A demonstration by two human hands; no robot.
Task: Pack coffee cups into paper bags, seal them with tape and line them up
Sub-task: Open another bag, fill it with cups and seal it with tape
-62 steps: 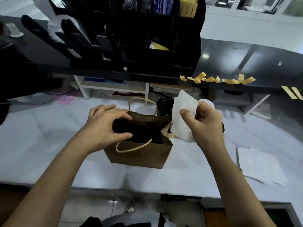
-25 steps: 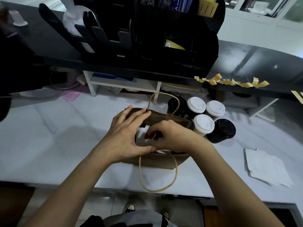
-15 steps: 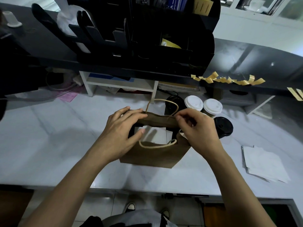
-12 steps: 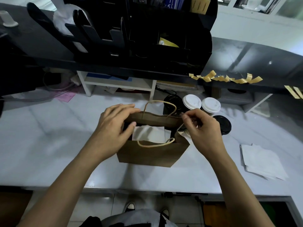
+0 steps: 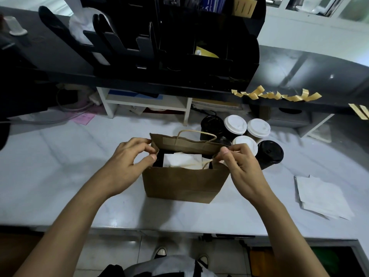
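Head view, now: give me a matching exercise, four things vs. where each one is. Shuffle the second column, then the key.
Things
1. white napkin
2. tape strips
3. lidded cups
4. stack of white paper

Places
A. stuck along the dark shelf edge
B. flat on the counter, far right
C. inside the open paper bag
D. standing on the counter behind the bag

Pairs: 1-C, 2-A, 3-D, 4-B
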